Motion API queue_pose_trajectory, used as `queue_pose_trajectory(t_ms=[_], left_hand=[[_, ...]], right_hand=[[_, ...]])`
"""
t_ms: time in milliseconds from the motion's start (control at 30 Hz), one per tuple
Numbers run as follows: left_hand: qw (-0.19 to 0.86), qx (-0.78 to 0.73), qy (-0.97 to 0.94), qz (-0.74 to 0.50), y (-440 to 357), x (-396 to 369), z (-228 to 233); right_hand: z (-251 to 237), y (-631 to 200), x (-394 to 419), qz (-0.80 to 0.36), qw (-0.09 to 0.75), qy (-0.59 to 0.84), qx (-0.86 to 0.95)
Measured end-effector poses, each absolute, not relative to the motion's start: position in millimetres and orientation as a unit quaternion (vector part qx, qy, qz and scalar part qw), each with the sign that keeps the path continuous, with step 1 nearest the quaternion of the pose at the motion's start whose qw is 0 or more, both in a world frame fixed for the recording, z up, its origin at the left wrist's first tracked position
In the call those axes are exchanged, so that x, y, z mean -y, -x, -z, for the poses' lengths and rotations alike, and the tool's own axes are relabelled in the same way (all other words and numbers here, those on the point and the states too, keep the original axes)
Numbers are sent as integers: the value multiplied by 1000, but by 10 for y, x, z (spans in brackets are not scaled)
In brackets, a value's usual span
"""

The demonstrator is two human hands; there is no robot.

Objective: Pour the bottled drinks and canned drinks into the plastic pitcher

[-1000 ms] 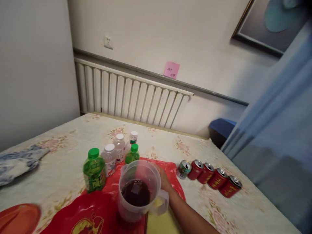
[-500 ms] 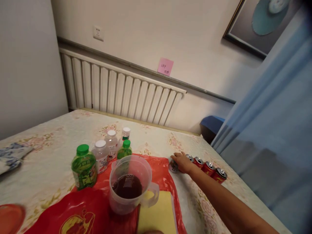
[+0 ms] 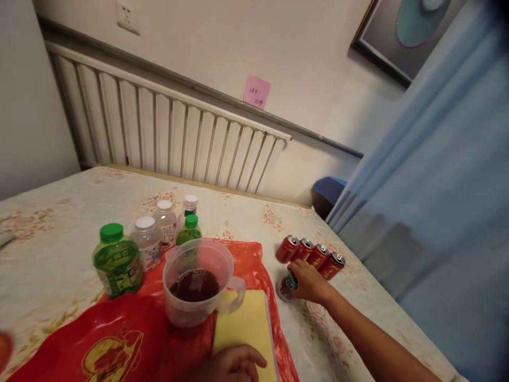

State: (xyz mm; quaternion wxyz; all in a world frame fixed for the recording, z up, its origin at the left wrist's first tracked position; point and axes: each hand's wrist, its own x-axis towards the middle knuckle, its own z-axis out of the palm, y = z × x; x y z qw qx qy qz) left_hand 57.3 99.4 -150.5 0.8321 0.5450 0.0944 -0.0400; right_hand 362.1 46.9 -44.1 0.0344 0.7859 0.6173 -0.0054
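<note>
My right hand [image 3: 309,282] is closed around a small bottle-like container [image 3: 284,291] with a pale lower part and some green on its side. It is on or just above the tablecloth, left of a row of red drink cans [image 3: 288,249]. My fingers cover much of it. My left hand [image 3: 234,364] lies low in the view over a yellow pad [image 3: 242,321], fingers loosely bent and apart, with nothing visible in them. Close by is a clear plastic measuring jug [image 3: 194,314] with dark brown liquid, its handle pointing right.
Left of the jug are a large green bottle [image 3: 117,265], a smaller green-capped bottle [image 3: 190,231] and several white-capped clear bottles [image 3: 148,246]. A red scalloped tray [image 3: 67,339] and red plastic sheet [image 3: 248,260] lie in front. A blue curtain [image 3: 417,212] hangs at right.
My right hand and the container have moved nearer, uncovering the leftmost red can. My left hand has come further into view over the pad. The camera view has shifted rightward.
</note>
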Motion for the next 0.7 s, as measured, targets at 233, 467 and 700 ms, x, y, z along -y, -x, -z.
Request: queue_pose_trajectory(t_ms=[233, 467, 700], left_hand=[[842, -88, -532, 14, -600, -952, 1602], [843, -87, -531, 10, -542, -955, 1467], [824, -87, -560, 13, -531, -948, 1376]], right_hand=[[963, -3593, 0, 35, -250, -822, -511], [1432, -3473, -3, 63, -466, -796, -382], [1126, -3266, -205, 43, -493, -782, -379]])
